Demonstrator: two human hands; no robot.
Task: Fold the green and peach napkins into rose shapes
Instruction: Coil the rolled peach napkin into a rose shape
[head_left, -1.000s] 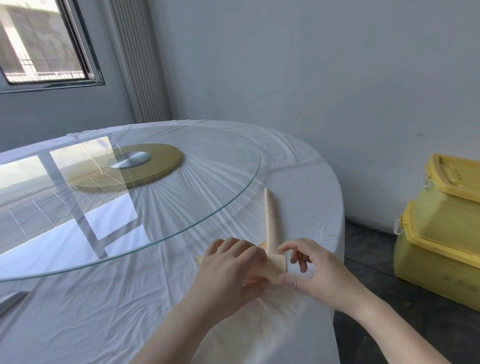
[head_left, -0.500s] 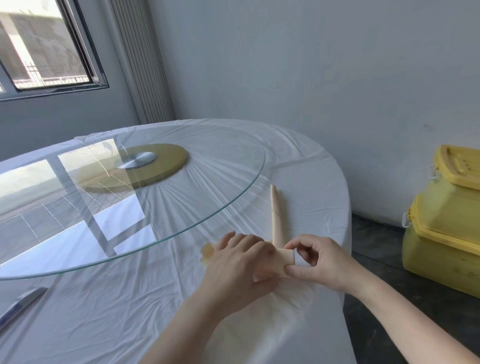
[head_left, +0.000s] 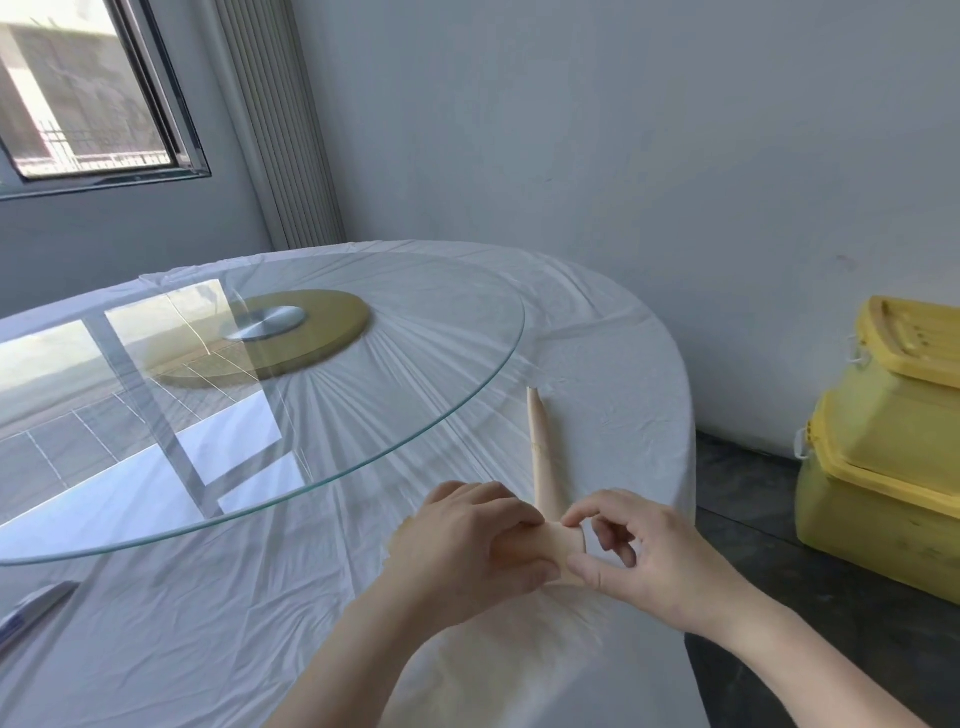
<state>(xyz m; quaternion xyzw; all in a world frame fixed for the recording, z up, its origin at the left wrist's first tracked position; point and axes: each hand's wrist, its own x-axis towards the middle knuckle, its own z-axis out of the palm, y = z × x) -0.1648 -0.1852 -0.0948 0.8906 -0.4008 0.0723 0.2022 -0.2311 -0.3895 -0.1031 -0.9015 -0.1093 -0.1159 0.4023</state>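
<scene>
The peach napkin lies near the right edge of the white-clothed round table. It is folded into a long narrow strip whose pointed tail runs away from me. Its near end is wound into a short roll between my hands. My left hand wraps over the roll from the left. My right hand pinches the roll's right end between thumb and forefinger. No green napkin shows in this view.
A glass turntable on a gold disc base covers the table's middle, its rim just left of the napkin. Two stacked yellow plastic bins stand on the dark floor to the right. A grey object lies at the left edge.
Both hands stay on the rolled end while my head shifts. The free tail of the strip looks slightly shorter as the roll advances along it.
</scene>
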